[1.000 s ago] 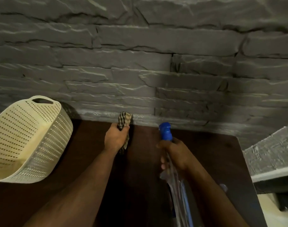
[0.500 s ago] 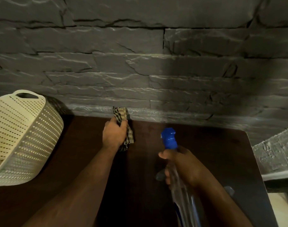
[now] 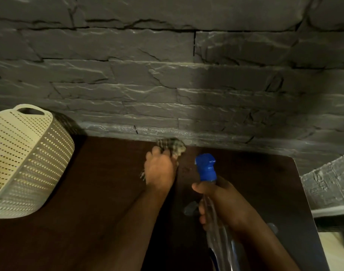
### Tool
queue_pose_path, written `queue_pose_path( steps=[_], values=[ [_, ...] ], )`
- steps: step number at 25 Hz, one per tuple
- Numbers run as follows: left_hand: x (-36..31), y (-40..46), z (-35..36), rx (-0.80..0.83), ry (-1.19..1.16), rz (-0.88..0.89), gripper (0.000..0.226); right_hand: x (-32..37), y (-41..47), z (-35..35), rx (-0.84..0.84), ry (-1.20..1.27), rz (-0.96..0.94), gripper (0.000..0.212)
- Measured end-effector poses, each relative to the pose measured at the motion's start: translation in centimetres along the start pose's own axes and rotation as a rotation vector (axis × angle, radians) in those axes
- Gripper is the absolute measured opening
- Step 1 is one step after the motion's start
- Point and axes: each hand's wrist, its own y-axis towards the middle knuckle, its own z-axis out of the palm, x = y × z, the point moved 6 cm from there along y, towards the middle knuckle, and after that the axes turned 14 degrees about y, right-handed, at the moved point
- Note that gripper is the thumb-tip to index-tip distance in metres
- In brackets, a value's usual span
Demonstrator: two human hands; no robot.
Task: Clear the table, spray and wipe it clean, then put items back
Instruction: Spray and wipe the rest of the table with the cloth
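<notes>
Two hands worked over the dark brown table (image 3: 101, 192). The left hand (image 3: 160, 169) gripped a checked cloth (image 3: 171, 146), fingers curled round it, and pressed it to the table close to the far edge, just below the grey stone wall (image 3: 167, 79); the cloth was blurred. The right hand (image 3: 224, 204) was wrapped round the neck of a clear spray bottle (image 3: 206, 169), thumb across the front, the blue nozzle head standing above the fist and just right of the cloth. The bottle's body ran down toward the near edge. A cream perforated basket (image 3: 24, 159) sat at the left of the table, tilted, well apart from both hands.
</notes>
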Motion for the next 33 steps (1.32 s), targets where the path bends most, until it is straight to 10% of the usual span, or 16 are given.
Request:
queue_pose_path(
  steps=[3, 6, 11, 15, 20, 24, 29, 33],
  values=[
    [1.3, -2.1, 1.0, 0.014, 0.005, 0.165, 0.032, -0.1, -0.8, -0.5, 0.009, 0.053, 0.014, 0.023],
    [3.5, 2.5, 0.4, 0.030, -0.007, -0.139, 0.036, 0.0, -1.0, -0.8, 0.039, 0.025, -0.010, 0.023],
    [-2.5, -3.2, 2.0, 0.031, 0.002, 0.356, 0.034, 0.2, -0.8, -0.8, 0.022, 0.040, -0.020, 0.018],
    [2.6, 2.7, 1.3, -0.021, 0.026, -0.051, 0.032, -0.1, -0.7, -1.7, -0.005, 0.024, -0.030, 0.026],
    [-0.2, -2.9, 2.2, -0.030, -0.047, 0.551, 0.038, -0.3, -1.0, -2.0, -0.038, -0.017, -0.024, 0.019],
    [3.3, 2.7, 1.0, -0.050, 0.002, 0.025, 0.033, -1.5, -0.8, -2.7, -0.035, -0.054, 0.008, 0.025],
    [-2.1, -6.1, 2.5, -0.090, -0.099, 0.629, 0.038, -1.6, -1.4, -2.2, 0.009, 0.022, 0.019, 0.023],
    [1.4, 1.9, 1.7, -0.093, -0.041, 0.165, 0.034, -1.8, -1.1, -2.6, 0.018, 0.017, 0.002, 0.024]
  ],
)
